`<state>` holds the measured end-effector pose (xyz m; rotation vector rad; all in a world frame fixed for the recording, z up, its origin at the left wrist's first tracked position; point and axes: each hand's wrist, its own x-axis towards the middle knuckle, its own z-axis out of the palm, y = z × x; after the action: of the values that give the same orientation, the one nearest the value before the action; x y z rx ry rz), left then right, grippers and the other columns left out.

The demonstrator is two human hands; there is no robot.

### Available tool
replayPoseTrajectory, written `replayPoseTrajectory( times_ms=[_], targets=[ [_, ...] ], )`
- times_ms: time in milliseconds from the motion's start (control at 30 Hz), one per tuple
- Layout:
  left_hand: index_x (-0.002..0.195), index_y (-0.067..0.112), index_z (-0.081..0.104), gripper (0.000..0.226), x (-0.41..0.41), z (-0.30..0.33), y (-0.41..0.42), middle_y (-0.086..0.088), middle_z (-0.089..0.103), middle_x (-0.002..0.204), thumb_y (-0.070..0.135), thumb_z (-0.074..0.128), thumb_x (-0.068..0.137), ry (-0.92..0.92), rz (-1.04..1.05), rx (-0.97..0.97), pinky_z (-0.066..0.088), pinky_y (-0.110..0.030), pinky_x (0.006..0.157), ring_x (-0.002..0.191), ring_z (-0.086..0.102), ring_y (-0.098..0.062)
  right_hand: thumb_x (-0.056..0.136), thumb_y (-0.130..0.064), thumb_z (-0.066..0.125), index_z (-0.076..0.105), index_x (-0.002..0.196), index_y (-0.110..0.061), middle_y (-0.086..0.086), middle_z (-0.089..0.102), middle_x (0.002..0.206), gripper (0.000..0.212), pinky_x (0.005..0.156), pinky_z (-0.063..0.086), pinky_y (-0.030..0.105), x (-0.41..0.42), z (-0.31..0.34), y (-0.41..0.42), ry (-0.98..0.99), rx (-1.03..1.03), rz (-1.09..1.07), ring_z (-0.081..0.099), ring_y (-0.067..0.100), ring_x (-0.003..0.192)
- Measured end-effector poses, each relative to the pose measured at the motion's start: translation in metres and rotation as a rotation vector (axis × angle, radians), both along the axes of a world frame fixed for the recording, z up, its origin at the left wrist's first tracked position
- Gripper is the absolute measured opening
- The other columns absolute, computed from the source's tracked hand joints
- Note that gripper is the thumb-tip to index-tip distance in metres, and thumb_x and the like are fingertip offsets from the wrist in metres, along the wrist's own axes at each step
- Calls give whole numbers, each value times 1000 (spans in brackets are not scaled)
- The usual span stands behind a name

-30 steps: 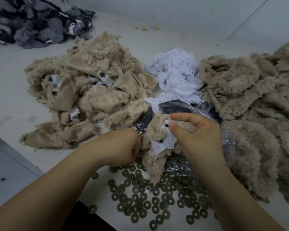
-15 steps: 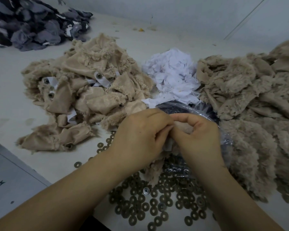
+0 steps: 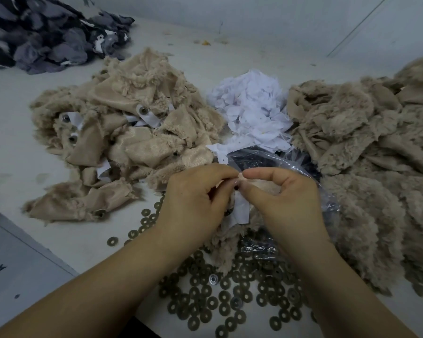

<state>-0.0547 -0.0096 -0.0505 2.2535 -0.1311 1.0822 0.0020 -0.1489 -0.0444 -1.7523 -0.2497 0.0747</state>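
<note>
Pale white tabletop (image 3: 22, 147) runs under everything, with one heap of dark grey cloth scraps (image 3: 47, 37) at its far left corner. Near the front edge the left hand (image 3: 195, 198) and right hand (image 3: 286, 198) meet. Each pinches, between thumb and forefinger, the same small beige plush fabric piece (image 3: 264, 186), held just over a clear plastic bag (image 3: 266, 162) of dark parts. A white tab (image 3: 241, 208) hangs from the piece and a small dark stud (image 3: 236, 188) shows at the fingertips. The step looks like fitting an eye through tab and plush; whether it is locked on cannot be told.

Counted, there are two beige heaps, one white heap, one bag and one piece in hand. The left beige heap (image 3: 137, 132) shows at least three fitted studs with white tabs, so it reads as finished work. The right beige heap (image 3: 366, 167) shows none and seems the larger, so most of the job probably remains. A heap of loose white tabs (image 3: 252, 113) lies between the two. Dull ring washers (image 3: 205, 298) lie scattered in front by the dozen, too many to count, with a shiny silver washer (image 3: 214, 279) among them.
</note>
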Motion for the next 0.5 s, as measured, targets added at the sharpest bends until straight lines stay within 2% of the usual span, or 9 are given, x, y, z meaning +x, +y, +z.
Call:
replayPoseTrajectory(
  times_ms=[67,200,300,400,500],
  targets=[
    [92,8,77,13,0,0,1,0,75,82,1,74,82,10,-7,29,48,-12,72,78,64,-6,77,-19,84,77,82,-25,-13,76,82,11,80,59,25,0,0,0,7,4,-6,71,-2,83],
    [94,7,77,12,0,-2,2,0,76,89,3,73,83,14,-15,53,51,-14,78,83,66,-6,75,-18,85,78,80,-23,-7,77,81,10,81,60,32,1,-1,1,48,16,-19,73,5,82],
    [94,7,77,13,-1,0,0,1,76,89,2,72,84,14,-22,37,49,-10,80,85,66,-6,75,-17,85,77,78,-23,-7,77,79,10,79,61,33,1,-1,1,41,13,-22,73,6,79],
    [94,8,78,13,-2,1,0,2,75,89,3,72,84,17,-33,-4,50,-11,79,84,67,-4,74,-21,85,77,77,-25,-11,77,78,10,75,60,28,1,0,1,22,-3,-20,73,3,76],
    [94,9,78,12,0,-1,0,2,76,91,5,70,85,24,-39,17,53,-18,80,85,68,-3,74,-25,85,76,75,-29,-16,75,77,10,74,57,23,1,-1,0,12,-14,-21,71,-2,77]
  ],
)
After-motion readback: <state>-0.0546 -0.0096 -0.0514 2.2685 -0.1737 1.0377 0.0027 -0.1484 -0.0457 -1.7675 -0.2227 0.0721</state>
